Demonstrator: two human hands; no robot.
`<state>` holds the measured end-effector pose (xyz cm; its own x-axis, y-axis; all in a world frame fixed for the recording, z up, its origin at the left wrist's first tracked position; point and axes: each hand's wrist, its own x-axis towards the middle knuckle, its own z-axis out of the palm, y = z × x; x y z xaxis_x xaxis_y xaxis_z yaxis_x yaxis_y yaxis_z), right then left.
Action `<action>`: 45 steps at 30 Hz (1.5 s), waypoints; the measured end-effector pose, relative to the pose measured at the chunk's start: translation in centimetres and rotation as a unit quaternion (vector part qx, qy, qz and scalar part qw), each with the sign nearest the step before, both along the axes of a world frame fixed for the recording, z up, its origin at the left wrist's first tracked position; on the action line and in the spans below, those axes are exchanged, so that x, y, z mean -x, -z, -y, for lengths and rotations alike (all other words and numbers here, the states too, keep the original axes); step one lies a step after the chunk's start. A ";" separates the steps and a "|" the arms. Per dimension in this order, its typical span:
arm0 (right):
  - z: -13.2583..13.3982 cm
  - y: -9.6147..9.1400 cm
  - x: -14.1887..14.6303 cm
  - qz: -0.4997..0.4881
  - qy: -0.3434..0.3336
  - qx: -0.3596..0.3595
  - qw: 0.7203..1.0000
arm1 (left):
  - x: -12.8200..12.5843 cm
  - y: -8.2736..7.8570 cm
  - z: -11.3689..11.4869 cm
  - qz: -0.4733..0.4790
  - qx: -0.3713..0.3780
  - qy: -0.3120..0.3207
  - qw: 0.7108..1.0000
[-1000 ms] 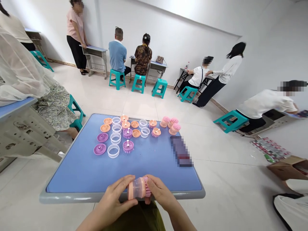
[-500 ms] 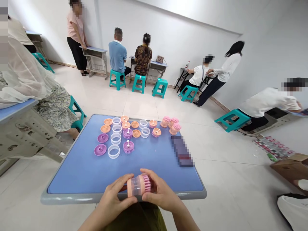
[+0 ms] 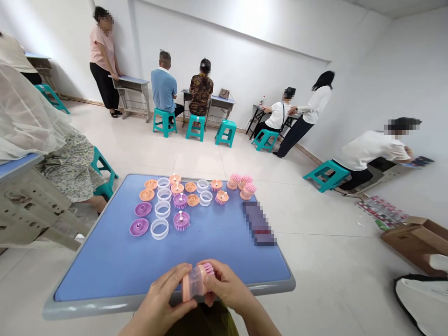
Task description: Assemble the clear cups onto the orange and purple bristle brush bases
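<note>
Both my hands grip one small brush assembly [image 3: 194,282] over the near edge of the blue table [image 3: 115,261]: an orange cap, a clear ring and pink bristles. My left hand [image 3: 164,298] is closed round the orange cap end. My right hand [image 3: 224,287] is closed round the pink bristle end. Farther back on the table lie loose parts: purple discs [image 3: 139,227], clear rings [image 3: 159,228], purple bristle heads [image 3: 181,220], orange caps [image 3: 147,194] and three finished pink brushes [image 3: 241,184].
A blurred dark flat object [image 3: 259,223] lies on the table's right side. Another desk [image 3: 21,186] and a seated person stand close at the left. Teal stools [image 3: 325,175], other people and desks fill the room. A cardboard box [image 3: 416,235] sits on the floor at right.
My hands stay on the brush assembly and have turned it slightly, tilting the bristle end up. The camera view has shifted a little to the right and down.
</note>
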<state>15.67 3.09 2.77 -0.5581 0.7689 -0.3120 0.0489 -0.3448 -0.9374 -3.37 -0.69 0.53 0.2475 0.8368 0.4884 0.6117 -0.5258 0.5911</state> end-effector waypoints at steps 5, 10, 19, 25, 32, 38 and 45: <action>-0.1 0.0 0.1 -0.009 0.018 -0.044 0.999 | 0.3 0.5 -0.4 -0.003 -0.019 -0.021 1.000; -0.4 0.5 0.3 0.003 0.008 0.006 1.000 | 0.6 0.1 -0.7 -0.041 -0.057 0.018 0.997; -0.2 -0.2 -0.3 0.030 0.001 -0.064 0.997 | 0.4 1.3 -0.7 -0.031 -0.062 0.012 0.997; -0.1 0.3 0.4 -0.014 -0.008 0.004 1.000 | 0.2 0.5 -0.3 -0.011 -0.019 -0.016 1.000; 0.7 -1.9 -0.5 0.073 -0.031 -0.301 0.950 | -0.4 -1.5 0.4 0.091 0.191 -0.034 0.977; 0.5 -1.8 -0.6 0.064 -0.028 -0.176 0.982 | -0.7 -1.9 0.4 0.152 0.240 -0.050 0.957; -0.2 -1.6 -0.4 0.034 -0.021 -0.171 0.984 | -0.8 -2.4 -0.2 0.186 0.254 -0.070 0.947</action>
<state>16.06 3.30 4.34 -0.5778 0.8126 -0.0766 0.1234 -0.0058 -0.9923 -2.56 -0.47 2.90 0.0063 0.9989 0.0458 0.3550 -0.0451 0.9338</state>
